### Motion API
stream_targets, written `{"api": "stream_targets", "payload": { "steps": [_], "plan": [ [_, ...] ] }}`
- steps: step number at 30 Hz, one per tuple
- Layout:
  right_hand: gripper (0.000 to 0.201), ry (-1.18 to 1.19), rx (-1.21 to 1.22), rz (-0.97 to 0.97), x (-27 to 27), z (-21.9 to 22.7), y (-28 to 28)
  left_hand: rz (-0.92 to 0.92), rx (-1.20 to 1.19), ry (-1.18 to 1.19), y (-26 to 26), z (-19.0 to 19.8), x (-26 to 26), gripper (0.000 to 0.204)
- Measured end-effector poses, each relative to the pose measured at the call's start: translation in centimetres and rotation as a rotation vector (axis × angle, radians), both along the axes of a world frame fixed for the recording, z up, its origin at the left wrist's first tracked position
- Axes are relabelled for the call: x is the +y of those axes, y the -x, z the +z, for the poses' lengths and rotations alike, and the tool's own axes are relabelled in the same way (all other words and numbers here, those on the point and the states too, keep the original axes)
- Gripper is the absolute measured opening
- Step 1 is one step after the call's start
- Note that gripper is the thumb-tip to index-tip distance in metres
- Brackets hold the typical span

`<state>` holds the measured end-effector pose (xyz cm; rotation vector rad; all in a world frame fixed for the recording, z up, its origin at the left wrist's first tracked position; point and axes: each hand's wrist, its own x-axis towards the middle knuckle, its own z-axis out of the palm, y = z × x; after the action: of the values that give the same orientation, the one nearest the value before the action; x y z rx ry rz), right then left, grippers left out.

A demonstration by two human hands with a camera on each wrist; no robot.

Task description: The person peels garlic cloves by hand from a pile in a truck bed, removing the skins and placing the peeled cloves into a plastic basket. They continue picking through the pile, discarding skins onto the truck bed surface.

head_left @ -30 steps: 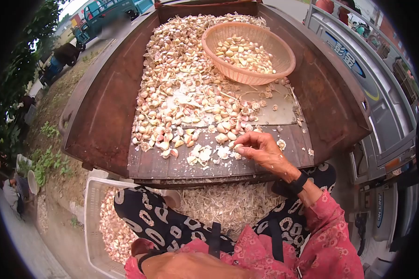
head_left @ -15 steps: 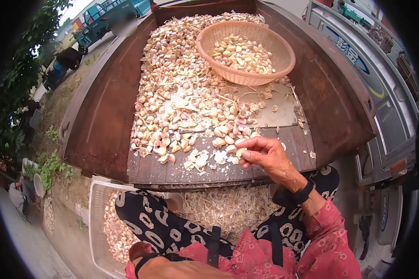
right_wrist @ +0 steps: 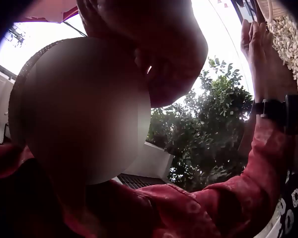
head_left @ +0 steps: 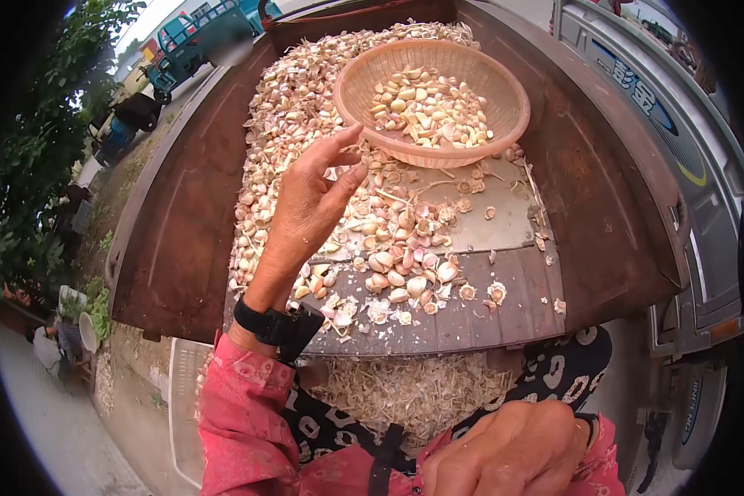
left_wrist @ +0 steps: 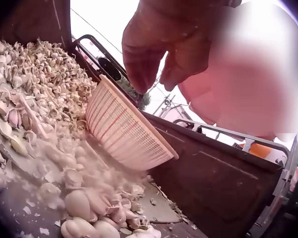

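Note:
My left hand (head_left: 310,198) reaches up over the garlic, its fingertips close to the near left rim of a pink plastic basket (head_left: 517,136). Fingers and thumb are apart and hold nothing; the left wrist view shows a gap between them above the basket (left_wrist: 126,131). Peeled garlic cloves (head_left: 430,107) lie inside the basket. Low over my lap, my right hand (head_left: 512,450) shows its back and knuckles, the fingers bent under. What it holds, if anything, I cannot tell. Unpeeled garlic cloves (head_left: 401,277) are strewn before me.
Rusty side walls (head_left: 612,207) flank the cart bed, with a heap of garlic (head_left: 285,107) along its left. Papery skins (head_left: 376,310) lie near the front edge. Below sit a white crate (head_left: 182,397) and dry husks (head_left: 413,393). A grey vehicle (head_left: 636,91) stands at right.
My right hand, which pinched a clove over the front boards, has drawn back to my lap. My left hand has risen from the lap and stretched forward to the basket.

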<state>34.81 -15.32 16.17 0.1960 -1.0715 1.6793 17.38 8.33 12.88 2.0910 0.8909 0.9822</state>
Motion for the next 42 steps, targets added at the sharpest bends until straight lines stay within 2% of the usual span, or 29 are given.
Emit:
{"api": "stream_targets", "payload": {
  "steps": [3,5,8,10,14,17,20,21,22,23,24,25,27,28,29,31,35,37,39,42],
  "plan": [
    [0.022,-0.087,0.092,0.037,-0.3,0.4,0.9,0.116,0.496,-0.054,2.9,-3.5,-0.9,0.023],
    [0.021,-0.071,0.132,0.054,-1.0,0.3,1.4,0.104,0.677,-0.303,4.7,-6.3,-1.0,0.022],
    [0.022,-0.1,0.255,0.012,-1.4,-0.2,2.5,0.142,0.681,-0.311,5.7,-9.3,-0.7,0.013],
    [0.023,-0.003,0.318,0.051,-2.1,-0.3,2.9,0.173,0.642,-0.271,5.8,-10.2,-0.8,0.008],
    [0.022,-0.021,0.356,0.071,-1.9,-0.4,3.6,0.18,0.736,-0.322,6.0,-10.8,-0.8,0.007],
    [0.019,-0.022,0.419,0.058,-1.9,-0.4,4.4,0.158,0.788,-0.461,6.9,-10.0,-0.7,0.01],
    [0.019,0.034,0.354,0.024,-2.9,-1.7,3.6,0.228,0.418,-0.078,7.9,-8.7,-1.5,0.027],
    [0.021,0.159,0.276,0.035,-2.6,-2.1,2.8,0.266,0.189,0.26,8.4,-8.1,-1.4,0.027],
    [0.023,0.27,0.193,0.049,-2.2,-2.4,2.3,0.299,-0.009,0.43,9.1,-7.5,-1.1,0.026],
    [0.023,0.406,0.017,-0.117,-2.1,-2.2,2.1,0.329,-0.218,0.595,9.7,-7.0,-0.9,0.026],
    [0.022,0.474,-0.083,-0.129,-1.6,-2.9,1.8,0.352,-0.367,0.646,10.2,-6.7,-0.6,0.023],
    [0.02,0.536,-0.086,-0.13,-1.2,-4.1,2.0,0.367,-0.427,0.649,10.5,-6.9,-0.3,0.022],
    [0.021,0.68,-0.017,-0.003,-0.4,-5.6,2.2,0.355,-0.258,0.661,11.2,-8.0,0.8,0.016],
    [0.021,0.677,-0.022,-0.001,0.0,-6.2,2.2,0.318,-0.143,0.648,11.3,-8.8,1.2,0.013],
    [0.021,0.725,-0.094,-0.036,0.2,-6.7,2.2,0.318,-0.15,0.65,11.0,-9.1,1.0,0.013],
    [0.022,0.775,-0.169,-0.071,0.7,-7.8,2.2,0.208,0.54,-0.133,10.1,-9.8,0.3,0.019],
    [0.023,0.833,-0.256,-0.21,1.9,-8.3,1.8,0.192,0.739,-0.208,9.2,-10.9,0.7,0.019],
    [0.022,0.828,-0.333,-0.27,2.7,-8.8,1.7,0.193,0.742,-0.228,9.2,-10.5,0.2,0.014],
    [0.022,0.819,-0.366,-0.298,3.4,-9.1,1.9,0.144,0.754,-0.36,9.4,-10.3,-0.3,0.016],
    [0.025,0.801,-0.456,-0.348,4.5,-10.1,2.3,0.17,0.761,-0.351,9.8,-10.7,-0.1,0.011]
  ]
}}
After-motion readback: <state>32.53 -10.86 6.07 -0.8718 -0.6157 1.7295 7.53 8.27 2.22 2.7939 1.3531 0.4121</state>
